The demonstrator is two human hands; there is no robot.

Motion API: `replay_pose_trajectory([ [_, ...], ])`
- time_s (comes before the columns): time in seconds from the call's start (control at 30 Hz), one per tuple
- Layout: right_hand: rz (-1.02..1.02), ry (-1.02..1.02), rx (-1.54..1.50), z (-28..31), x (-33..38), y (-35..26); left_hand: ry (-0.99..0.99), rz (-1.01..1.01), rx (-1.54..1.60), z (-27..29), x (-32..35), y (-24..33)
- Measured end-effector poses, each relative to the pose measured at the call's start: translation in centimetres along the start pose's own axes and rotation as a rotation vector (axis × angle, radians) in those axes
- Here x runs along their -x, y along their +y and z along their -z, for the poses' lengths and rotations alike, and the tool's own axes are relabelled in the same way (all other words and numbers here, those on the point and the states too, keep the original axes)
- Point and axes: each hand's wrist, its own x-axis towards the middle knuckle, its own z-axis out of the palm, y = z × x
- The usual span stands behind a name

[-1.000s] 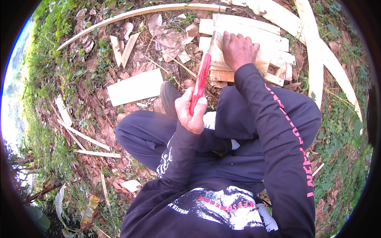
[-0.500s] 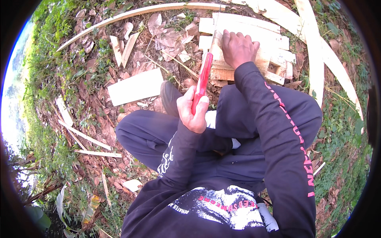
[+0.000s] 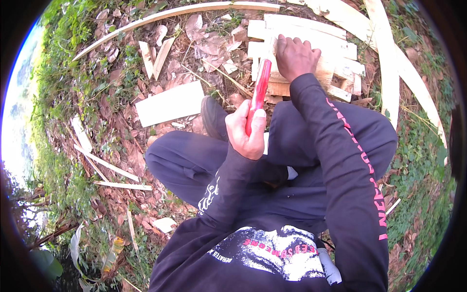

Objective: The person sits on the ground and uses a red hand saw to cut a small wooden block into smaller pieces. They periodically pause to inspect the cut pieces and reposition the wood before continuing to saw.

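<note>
Left hand (image 3: pixel 249 130), frame centre, fingers wrapped tight round the red handle (image 3: pixel 259 92); its long axis runs up toward the top of the frame, tip meeting the wood block (image 3: pixel 321 73). Right hand (image 3: pixel 296 56) presses flat on that block, fingers together, just right of the tip. Blade hidden.

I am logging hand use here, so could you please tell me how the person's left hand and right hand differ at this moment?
The left hand is closed around a red-handled tool, while the right hand lies knuckles up on the pale wood pieces. The left hand is near the knees; the right hand reaches farther out over the pile. Both are bare and come from dark long sleeves.
</note>
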Motion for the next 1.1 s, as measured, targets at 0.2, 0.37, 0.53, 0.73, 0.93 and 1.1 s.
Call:
replay_pose_trajectory([
  [0.2,0.018,-0.020,0.014,-0.2,-0.2,0.3,-0.074,-0.135,-0.173,1.6,1.3,0.4],
  [0.37,0.032,-0.018,-0.007,-0.2,-0.1,0.3,-0.036,-0.095,-0.167,0.7,0.4,0.8],
  [0.53,-0.028,-0.101,-0.009,0.2,-0.4,0.0,-0.042,-0.148,-0.165,0.4,1.3,0.8],
  [0.73,0.009,-0.085,-0.004,-0.7,-0.5,0.6,-0.059,-0.176,-0.177,0.4,1.6,1.1],
  [0.93,0.021,-0.112,0.093,-0.7,-0.7,0.7,-0.059,-0.159,-0.203,1.6,2.5,1.3],
  [1.1,-0.002,-0.150,0.063,0.0,-0.8,0.3,-0.051,-0.176,-0.190,2.1,2.2,1.4],
])
